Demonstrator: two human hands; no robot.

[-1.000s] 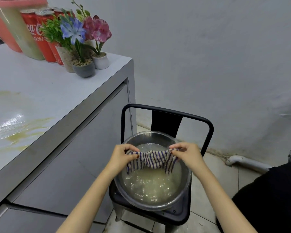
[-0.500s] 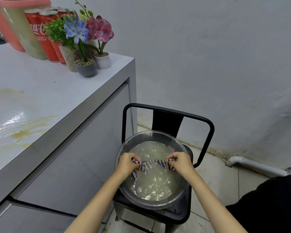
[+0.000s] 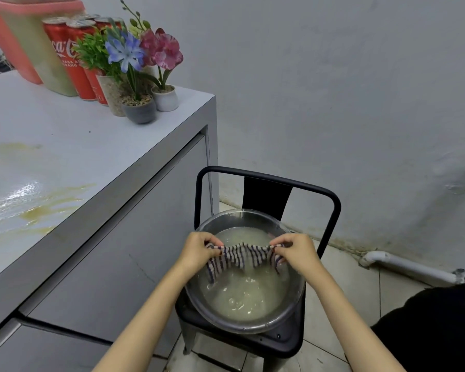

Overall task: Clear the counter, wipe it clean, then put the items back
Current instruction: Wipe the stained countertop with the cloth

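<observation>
Single head-worn view, forward and down, close above bowl (image 3: 253, 329) beside counter (image 3: 78, 146)

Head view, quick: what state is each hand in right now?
Left hand: closed, pinching the left end of the striped cloth.
Right hand: closed, pinching the right end of the same cloth.

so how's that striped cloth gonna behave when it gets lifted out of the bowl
Probably floppy: the striped cloth sags between the left hand and right hand pinching its top edge. Likely soaked, so heavy for its size and drippy: its lower corners seem to reach the cloudy water in the bowl.
</observation>
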